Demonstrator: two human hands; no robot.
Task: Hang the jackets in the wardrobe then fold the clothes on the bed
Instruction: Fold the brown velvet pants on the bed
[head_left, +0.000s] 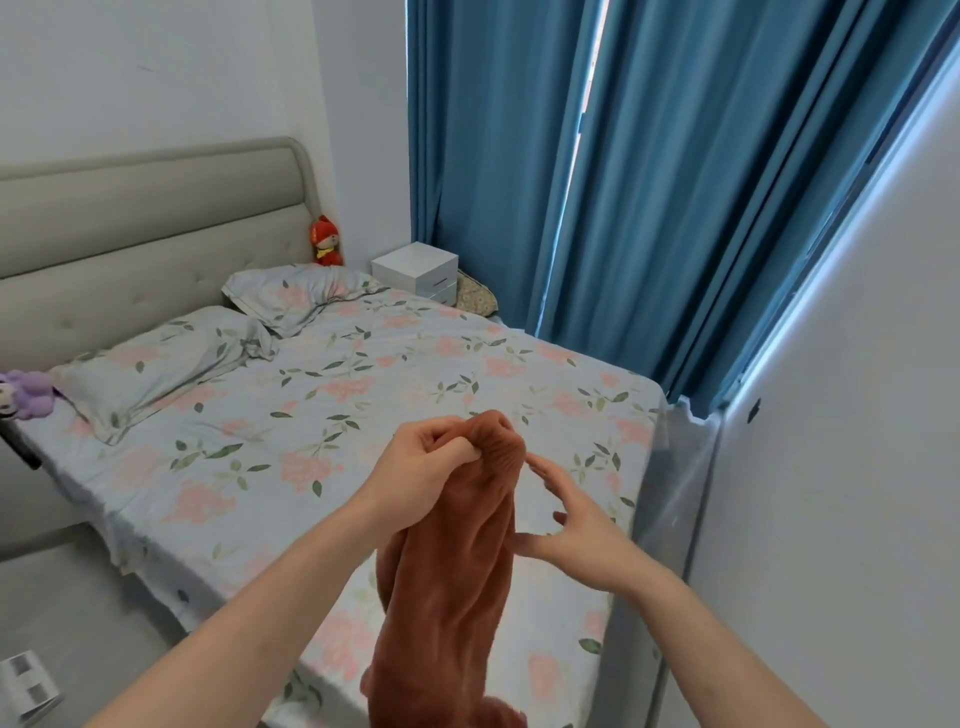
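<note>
Left hand (415, 462) pinches rust garment (457, 571) hanging unfolded below; right hand (576, 540) open beside it. Folding barely begun; wardrobe unseen.

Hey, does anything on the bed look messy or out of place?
Mildly. The two pillows lie rumpled and askew by the headboard, and a white box sits at the bed's far corner. Nothing looks spilled or damaged.

Left hand (422, 467) raised with fingers curled in a pinch, right hand (582, 535) beside it, fingers spread
</note>
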